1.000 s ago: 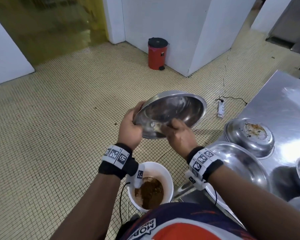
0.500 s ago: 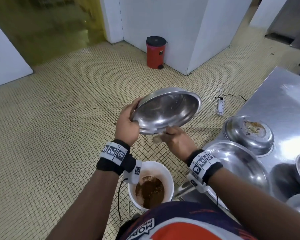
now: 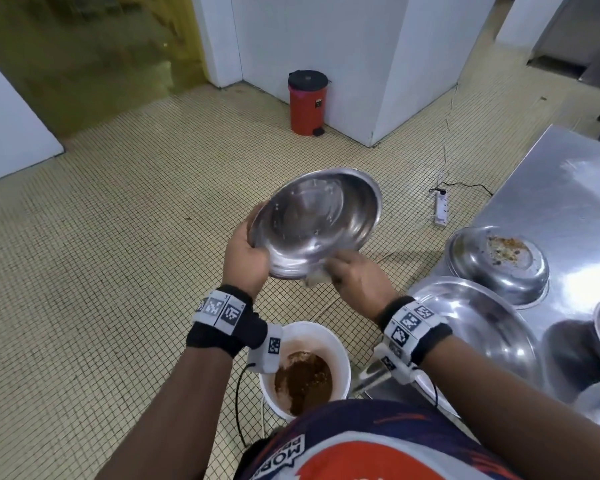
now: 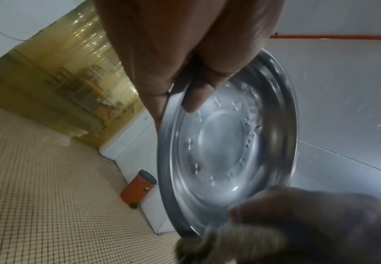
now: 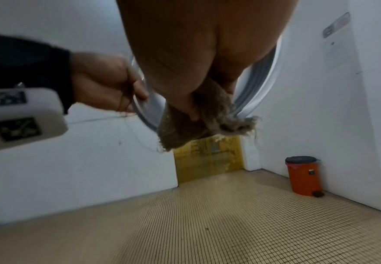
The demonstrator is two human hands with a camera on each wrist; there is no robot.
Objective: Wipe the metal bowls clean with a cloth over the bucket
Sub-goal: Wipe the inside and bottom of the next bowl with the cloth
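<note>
My left hand (image 3: 245, 252) grips the rim of a shiny metal bowl (image 3: 317, 220), tilted with its inside toward me, thumb inside the rim (image 4: 193, 100). My right hand (image 3: 355, 280) pinches a frayed grey-brown cloth (image 5: 198, 123) at the bowl's lower right rim; in the head view the cloth (image 3: 317, 278) peeks out below the bowl. The bowl's inside (image 4: 225, 146) looks clean, with a ring of small star marks. Below my arms stands a white bucket (image 3: 338, 351) holding brown slop.
A steel table (image 3: 561, 188) on the right carries a large tray (image 3: 482, 323) and several dirty bowls, one (image 3: 499, 265) with food remains. A red pedal bin (image 3: 307, 102) stands by the white wall. A power strip (image 3: 441, 209) with cable lies on the tiled floor.
The bowl has tipped up so its inside faces me more. My right hand with the cloth came out of the bowl and now sits at its lower right rim.
</note>
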